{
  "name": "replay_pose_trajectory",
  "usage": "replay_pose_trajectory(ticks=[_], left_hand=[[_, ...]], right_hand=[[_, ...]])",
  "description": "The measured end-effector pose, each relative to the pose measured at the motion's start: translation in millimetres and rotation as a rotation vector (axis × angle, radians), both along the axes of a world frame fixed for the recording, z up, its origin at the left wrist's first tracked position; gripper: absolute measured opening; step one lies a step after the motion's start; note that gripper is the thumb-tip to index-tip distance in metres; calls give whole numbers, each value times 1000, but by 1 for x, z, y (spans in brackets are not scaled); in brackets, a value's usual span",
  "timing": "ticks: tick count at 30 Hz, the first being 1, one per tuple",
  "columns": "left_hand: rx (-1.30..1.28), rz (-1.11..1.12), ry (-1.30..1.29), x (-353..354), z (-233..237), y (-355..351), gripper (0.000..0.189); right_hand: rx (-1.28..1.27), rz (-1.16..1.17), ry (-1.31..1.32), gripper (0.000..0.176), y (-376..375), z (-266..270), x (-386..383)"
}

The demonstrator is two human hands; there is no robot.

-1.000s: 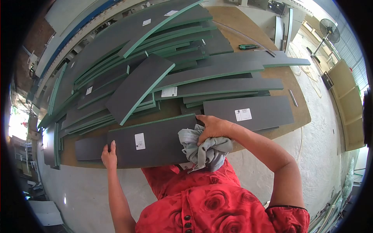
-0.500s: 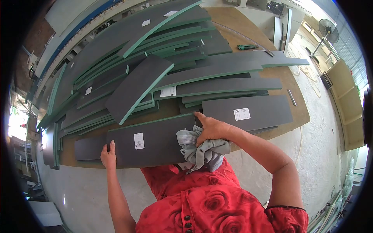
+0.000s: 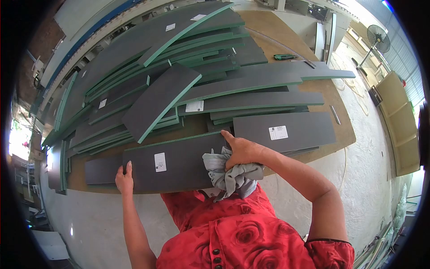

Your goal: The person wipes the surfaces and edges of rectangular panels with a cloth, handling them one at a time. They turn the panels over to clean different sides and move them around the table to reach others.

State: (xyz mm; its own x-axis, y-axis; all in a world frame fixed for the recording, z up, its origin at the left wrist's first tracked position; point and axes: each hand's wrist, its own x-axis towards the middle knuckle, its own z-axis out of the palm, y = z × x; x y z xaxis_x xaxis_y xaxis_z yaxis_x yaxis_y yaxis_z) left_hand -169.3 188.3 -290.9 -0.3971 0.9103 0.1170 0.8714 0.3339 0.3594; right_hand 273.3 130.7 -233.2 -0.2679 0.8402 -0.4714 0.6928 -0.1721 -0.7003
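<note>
A dark grey board with green edges and a white label lies at the table's near edge, in front of me. My left hand grips its left end, thumb upward and fingers partly hidden. At the other end, my right hand holds a bunched grey cloth against the board, and its index finger reaches the board's far edge. Just right of that hand lies another labelled dark board. A smaller dark board lies beside my left hand, partly covered.
Stacked green-edged boards cover much of the brown table. One board lies slanted across the pile. A green utility knife and a long ruler are at the far right. A fan stands beyond on the floor.
Almost nothing differs. The view has shifted very slightly, while both hands, the cloth and the board keep their places.
</note>
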Motion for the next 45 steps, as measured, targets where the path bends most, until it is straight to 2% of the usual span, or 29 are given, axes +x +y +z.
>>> replay_pose_trajectory(ticks=[14, 21, 25, 31, 41, 45], left_hand=[[5, -4, -2, -4, -4, 1, 78], [9, -14, -37, 0, -5, -1, 79], [23, -37, -17, 10, -1, -4, 79], [15, -48, 9, 15, -7, -3, 78], [-44, 2, 62, 23, -2, -6, 78], [-63, -13, 5, 25, 2, -2, 78]], right_hand=[[58, -72, 40, 115, 0, -14, 4], [180, -80, 114, 114, -53, 21, 3], [73, -69, -19, 117, -75, 19, 6], [72, -173, -9, 119, -85, -6, 14], [40, -141, 16, 119, -81, -12, 14], [55, -131, -12, 120, -80, -14, 13]])
